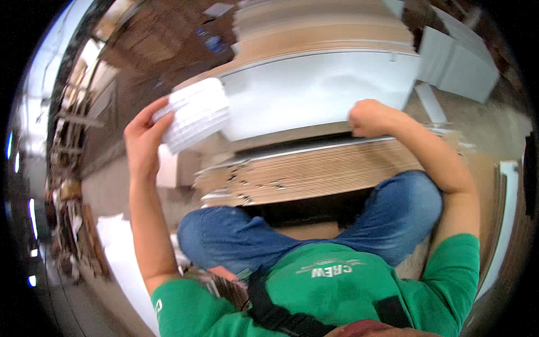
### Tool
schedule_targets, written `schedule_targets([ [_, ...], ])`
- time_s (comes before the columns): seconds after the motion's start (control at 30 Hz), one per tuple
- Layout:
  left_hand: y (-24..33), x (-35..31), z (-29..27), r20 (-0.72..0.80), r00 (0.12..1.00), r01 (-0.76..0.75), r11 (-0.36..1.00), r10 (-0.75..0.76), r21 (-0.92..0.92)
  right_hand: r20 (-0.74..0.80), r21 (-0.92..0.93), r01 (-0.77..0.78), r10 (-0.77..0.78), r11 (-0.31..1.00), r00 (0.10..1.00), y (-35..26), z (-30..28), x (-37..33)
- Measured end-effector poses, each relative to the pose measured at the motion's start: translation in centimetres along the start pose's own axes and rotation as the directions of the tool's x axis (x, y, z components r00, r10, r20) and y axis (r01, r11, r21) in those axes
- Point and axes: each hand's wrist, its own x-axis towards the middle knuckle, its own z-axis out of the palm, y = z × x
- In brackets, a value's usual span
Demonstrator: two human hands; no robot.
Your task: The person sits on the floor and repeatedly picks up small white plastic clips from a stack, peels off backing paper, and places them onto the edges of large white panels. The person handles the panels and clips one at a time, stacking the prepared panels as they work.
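My left hand [145, 135] pinches the edge of a white sheet [197, 112] marked with rows of small rectangles, like a sheet of stickers or pads. Held up at the left, the sheet overlaps the left end of a large white panel [314, 92]. The panel leans against a stack of brown-edged boards [325, 31]. My right hand [373, 119] is closed with its fingers curled, close to the panel's lower right edge. Whatever lies in those fingers, if anything, is too small and blurred to make out.
Between my knees and the panel lies a stack of thin brown-edged boards [320, 171]. White boxes [457, 59] stand at the far right. A small white box [167, 167] sits below the sheet. Bluish plastic bottles [211, 41] lie on the floor at the far left.
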Motion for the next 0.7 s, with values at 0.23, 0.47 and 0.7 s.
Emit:
schedule_targets([
  [0.23, -0.4, -2.9, 4.3, 0.002, 1.0, 0.006, 0.985, -0.006, -0.172, -0.016, -0.131, -0.056, 0.054, 0.99, 0.998, -0.6, -0.1, -0.8],
  [0.47, -2.3, -3.3, 3.8, -0.082, 0.997, -0.008, 0.953, -0.017, -0.302, -0.111, 0.048, -0.156, 0.16, 0.987, 0.981, 4.6, 3.2, -5.0],
  [0.7, -3.7, -1.1, 3.7, -0.053, 0.993, 0.071, 0.89, -0.106, -0.451, -0.486, 0.39, -0.333, 0.499, 0.859, 0.718, 13.6, 6.0, -9.0],
])
